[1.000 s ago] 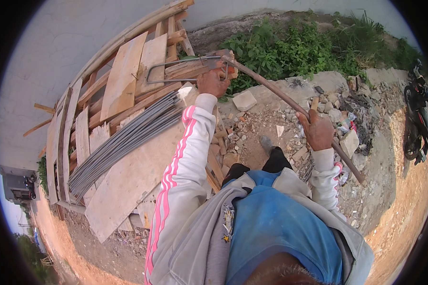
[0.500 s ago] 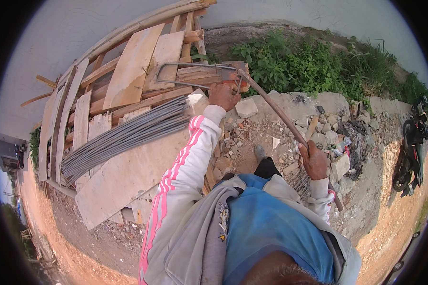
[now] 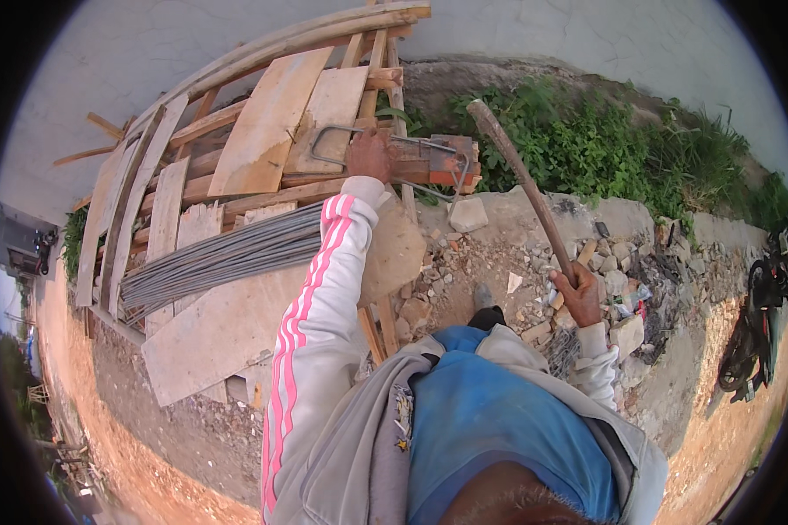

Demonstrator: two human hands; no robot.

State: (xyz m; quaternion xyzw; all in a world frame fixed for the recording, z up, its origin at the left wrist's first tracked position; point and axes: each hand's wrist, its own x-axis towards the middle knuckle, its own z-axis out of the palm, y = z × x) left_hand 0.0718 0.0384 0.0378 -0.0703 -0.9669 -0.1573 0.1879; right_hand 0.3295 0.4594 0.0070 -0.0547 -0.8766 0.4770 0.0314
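My left hand (image 3: 370, 157) is closed around a thin grey steel rod bent into an open rectangular frame (image 3: 316, 144). The frame lies over a timber at the edge of the wood pile, and its right end reaches a rusty orange metal plate (image 3: 445, 163) fixed on that timber. In my right hand (image 3: 581, 297) is a long brown metal bar (image 3: 530, 192), gripped near its lower part. The bar slants up to the left, its upper end apart from the plate and in front of the plants.
A bundle of straight steel rods (image 3: 223, 260) lies on plywood boards (image 3: 228, 337) at left. Planks and sheets (image 3: 267, 122) are stacked behind. Green plants (image 3: 578, 144) line the wall. Broken stones and rubble (image 3: 617, 280) cover the ground at right, near a parked motorcycle (image 3: 753, 306).
My left hand has shifted left, away from the plate, along the bent rod. The bar's upper end has come off the plate and swung up to the right.
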